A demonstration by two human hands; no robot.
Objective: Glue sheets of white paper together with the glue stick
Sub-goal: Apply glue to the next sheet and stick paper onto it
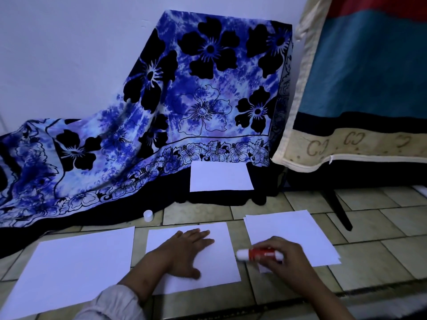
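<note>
Left hand lies flat, fingers straight, on the middle sheet. Right hand curls its fingers round the red glue stick and holds it level, white end at that sheet's right edge. Beside it lie the left sheet and the right-hand stack of sheets. Beyond, a white cap stands on the tiled floor. Farthest, a single sheet lies on the floral cloth.

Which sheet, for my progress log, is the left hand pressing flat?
The middle sheet, under the left hand; the left sheet, right stack and far sheet are not.
</note>
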